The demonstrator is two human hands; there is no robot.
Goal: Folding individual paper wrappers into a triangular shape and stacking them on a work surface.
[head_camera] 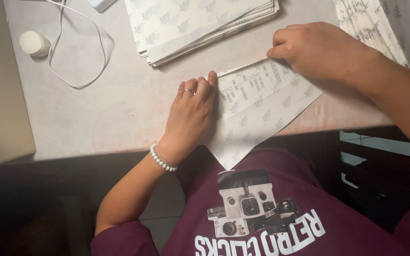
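The table [96,114] is carrying 2 paper stacks [200,23] along its far edge. A patterned sheet [262,109], partly folded, is overhanging the near edge. Left hand [191,114] is pressing flat, ungrasping; right hand [319,50] is pinching the fold. Creasing appears unfinished.

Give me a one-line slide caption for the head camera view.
Left hand and right hand press a patterned paper sheet flat at the table edge.

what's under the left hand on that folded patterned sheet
The left hand presses flat on the folded edge of the patterned sheet, which lies on the pale table. The paper beneath the palm is covered.
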